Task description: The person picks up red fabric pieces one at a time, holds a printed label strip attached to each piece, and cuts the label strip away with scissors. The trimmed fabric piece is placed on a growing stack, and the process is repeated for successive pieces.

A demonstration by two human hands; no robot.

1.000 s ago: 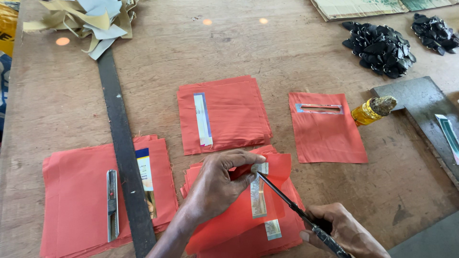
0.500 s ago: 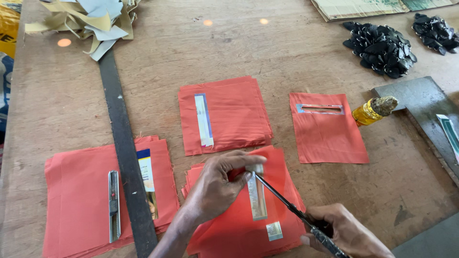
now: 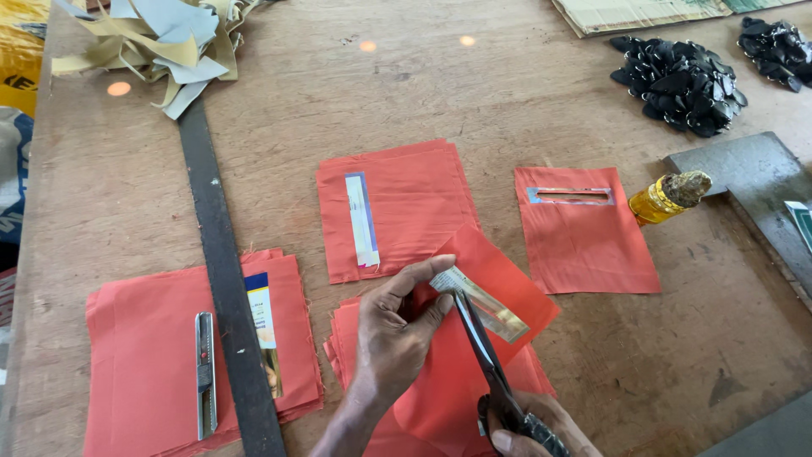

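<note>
My left hand [image 3: 397, 334] now pinches the top red fabric piece [image 3: 486, 338], lifted and tilted off the stack where it lay flat before; my right hand [image 3: 529, 427], closed around scissors [image 3: 482, 351], cuts its silver strip [image 3: 482, 303]

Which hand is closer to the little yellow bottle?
The right hand. It grips scissors below and left of the yellow bottle; the left hand, pinching red cloth, sits farther left.

You have bare worktop [image 3: 507, 93] ahead, beyond the red stacks. The long black ruler [image 3: 224, 271] blocks your left; the yellow bottle [image 3: 664, 199] crowds your right.
</note>
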